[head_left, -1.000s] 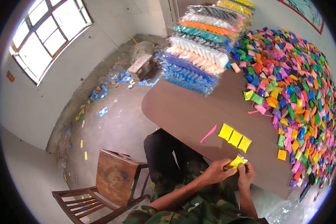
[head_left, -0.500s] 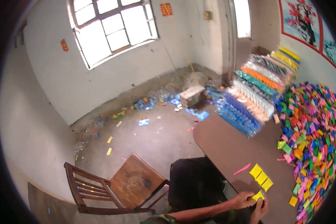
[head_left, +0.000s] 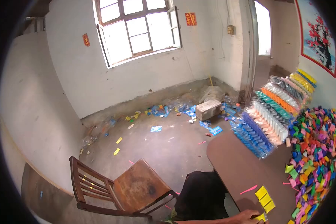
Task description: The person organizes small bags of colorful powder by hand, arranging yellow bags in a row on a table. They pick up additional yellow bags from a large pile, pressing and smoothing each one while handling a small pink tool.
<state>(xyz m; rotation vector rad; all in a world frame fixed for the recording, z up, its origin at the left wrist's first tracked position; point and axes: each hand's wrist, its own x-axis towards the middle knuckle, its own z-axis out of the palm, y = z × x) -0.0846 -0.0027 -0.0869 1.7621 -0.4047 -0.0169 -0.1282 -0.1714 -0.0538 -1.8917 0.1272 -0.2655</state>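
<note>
Yellow sachet (head_left: 260, 217) sat at the bottom edge of my view, at the near rim of the brown desk (head_left: 235, 164). My left hand (head_left: 246, 216) lay against it, fingers curled; I could not tell whether they gripped it. My right hand was out of view. Three yellow sachets (head_left: 265, 199) lay in a row just beyond, beside a pink strip (head_left: 248, 189). A wooden chair (head_left: 130, 190) stood to the left.
</note>
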